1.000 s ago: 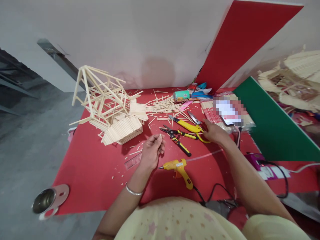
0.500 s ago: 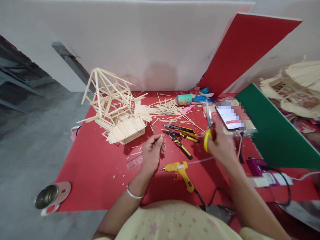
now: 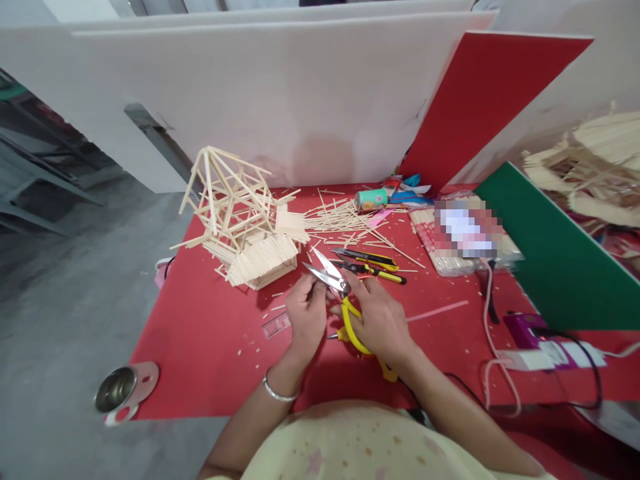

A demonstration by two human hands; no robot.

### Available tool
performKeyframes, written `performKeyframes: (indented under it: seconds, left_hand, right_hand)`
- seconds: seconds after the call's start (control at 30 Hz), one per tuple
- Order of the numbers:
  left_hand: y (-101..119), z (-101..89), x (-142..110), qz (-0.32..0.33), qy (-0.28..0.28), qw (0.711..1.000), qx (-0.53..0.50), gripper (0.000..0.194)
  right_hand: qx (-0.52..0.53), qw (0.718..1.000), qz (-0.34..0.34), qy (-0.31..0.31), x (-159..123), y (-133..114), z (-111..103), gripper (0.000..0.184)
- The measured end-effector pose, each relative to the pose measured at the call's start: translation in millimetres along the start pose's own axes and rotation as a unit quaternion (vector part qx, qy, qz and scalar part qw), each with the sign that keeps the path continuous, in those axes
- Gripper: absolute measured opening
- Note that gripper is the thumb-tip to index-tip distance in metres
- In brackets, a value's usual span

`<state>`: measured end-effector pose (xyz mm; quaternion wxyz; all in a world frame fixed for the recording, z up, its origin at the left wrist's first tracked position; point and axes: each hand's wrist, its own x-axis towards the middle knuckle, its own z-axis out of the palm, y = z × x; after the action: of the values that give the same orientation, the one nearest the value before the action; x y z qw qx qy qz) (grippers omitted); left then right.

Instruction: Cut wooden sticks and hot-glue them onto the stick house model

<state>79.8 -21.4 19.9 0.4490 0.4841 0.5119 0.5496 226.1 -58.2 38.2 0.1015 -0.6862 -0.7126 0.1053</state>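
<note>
My right hand (image 3: 383, 320) grips yellow-handled scissors (image 3: 345, 287), whose blades are spread and point up and left. Close beside them, my left hand (image 3: 307, 313) is closed in a pinch at the blades; the small pale stick piece seen in its fingertips earlier is mostly hidden now. Partly under my right hand lies a yellow glue gun (image 3: 343, 333). Just beyond the scissors are a utility knife (image 3: 367, 258) and yellow-and-black pliers (image 3: 385, 273). A model built of wooden sticks (image 3: 263, 260) stands behind my left hand.
Loose sticks (image 3: 335, 217) and a green can (image 3: 371, 199) lie at the back. A phone (image 3: 467, 233) rests on packed sticks at right, near a green board (image 3: 560, 260) and power strip (image 3: 525, 330). A mug (image 3: 145, 380) stands at the front-left edge; a clear ruler (image 3: 276, 325) lies left.
My right hand has picked up the scissors from among the tools and brought them left to my left hand, with the blades opened. My left hand stays pinched in about the same place.
</note>
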Motion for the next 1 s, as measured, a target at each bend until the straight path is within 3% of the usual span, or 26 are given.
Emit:
performKeyframes:
  seconds: [0.53, 0.73, 1.0]
  left_hand:
    - [-14.2, 29.4, 20.1, 0.051, -0.036, 0.995, 0.072, 0.02]
    - [-24.5, 43.8, 25.4, 0.039, -0.058, 0.994, 0.083, 0.018]
    - [-30.8, 64.9, 30.7, 0.003, -0.048, 0.996, 0.069, 0.016]
  right_hand:
    - [0.058, 0.997, 0.044, -0.04, 9.1, 17.8, 0.0, 0.057]
    - [0.037, 0.991, 0.092, -0.088, 14.1, 31.0, -1.3, 0.05]
    - [0.081, 0.988, 0.117, -0.059, 17.2, 45.0, 6.2, 0.044]
